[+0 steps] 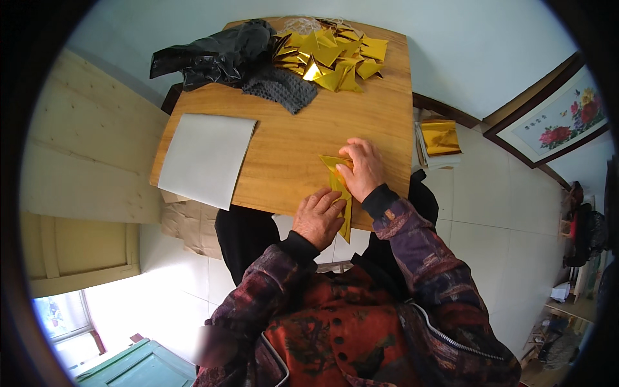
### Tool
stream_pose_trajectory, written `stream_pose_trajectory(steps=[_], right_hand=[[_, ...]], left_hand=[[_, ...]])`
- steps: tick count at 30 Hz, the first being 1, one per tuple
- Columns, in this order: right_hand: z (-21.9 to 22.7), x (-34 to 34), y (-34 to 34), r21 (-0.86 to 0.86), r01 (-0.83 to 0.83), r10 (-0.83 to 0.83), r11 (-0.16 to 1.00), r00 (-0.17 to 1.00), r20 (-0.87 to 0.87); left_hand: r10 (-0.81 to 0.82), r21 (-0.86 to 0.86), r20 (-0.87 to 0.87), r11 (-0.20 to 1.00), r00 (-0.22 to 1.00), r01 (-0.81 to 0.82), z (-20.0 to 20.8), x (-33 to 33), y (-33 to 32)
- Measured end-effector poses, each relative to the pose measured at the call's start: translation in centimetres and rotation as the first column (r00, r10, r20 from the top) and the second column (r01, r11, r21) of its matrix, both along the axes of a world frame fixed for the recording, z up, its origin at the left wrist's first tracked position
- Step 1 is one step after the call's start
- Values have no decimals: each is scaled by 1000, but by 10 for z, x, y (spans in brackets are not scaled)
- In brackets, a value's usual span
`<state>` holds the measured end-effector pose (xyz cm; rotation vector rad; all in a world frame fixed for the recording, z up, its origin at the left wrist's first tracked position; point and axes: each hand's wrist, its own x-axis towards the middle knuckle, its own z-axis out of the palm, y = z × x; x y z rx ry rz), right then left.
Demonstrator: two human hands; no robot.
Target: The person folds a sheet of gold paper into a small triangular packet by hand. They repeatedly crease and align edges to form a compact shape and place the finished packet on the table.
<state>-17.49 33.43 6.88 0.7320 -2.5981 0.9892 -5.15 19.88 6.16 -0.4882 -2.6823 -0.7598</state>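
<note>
At the near edge of the wooden table point(290, 138), a folded sheet of shiny gold paper point(331, 162) lies under both of my hands, its pointed lower end reaching past the edge. My right hand point(363, 169) grips the upper part, with thumb and fingers bent around it. Lower down, my left hand point(319, 218) has its curled fingers on the strip's left side; the fingertips partly cover the paper. Between the hands some of the fold is hidden.
Folded gold paper pieces point(329, 55) are heaped at the far side, beside a black plastic bag point(219, 55) and a dark grey textured cloth point(280, 89). A grey-white sheet point(206, 158) lies at left. More gold sheets point(441, 137) are stacked right of the table, near a framed flower picture point(554, 119).
</note>
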Motion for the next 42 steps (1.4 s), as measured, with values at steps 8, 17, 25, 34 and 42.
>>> stream_pose_trajectory(steps=[8, 17, 25, 34, 42], right_hand=[[-10, 0, 2, 103, -59, 69, 993, 994, -91], [-9, 2, 3, 42, -17, 18, 999, 1000, -12], [-9, 16, 20, 52, -86, 87, 995, 996, -19], [-6, 52, 28, 423, -116, 118, 898, 993, 21], [0, 55, 34, 433, -160, 147, 887, 987, 63]], left_hand=[[-21, 31, 17, 999, 1000, 20, 12, -24, -11], [2, -98, 156, 995, 988, 14, -1, -62, -20], [30, -198, 199, 980, 980, 11, -2, -59, -23], [10, -231, 240, 972, 971, 47, -3, -59, -27], [-67, -284, 343, 943, 937, 172, 9, -63, -41]])
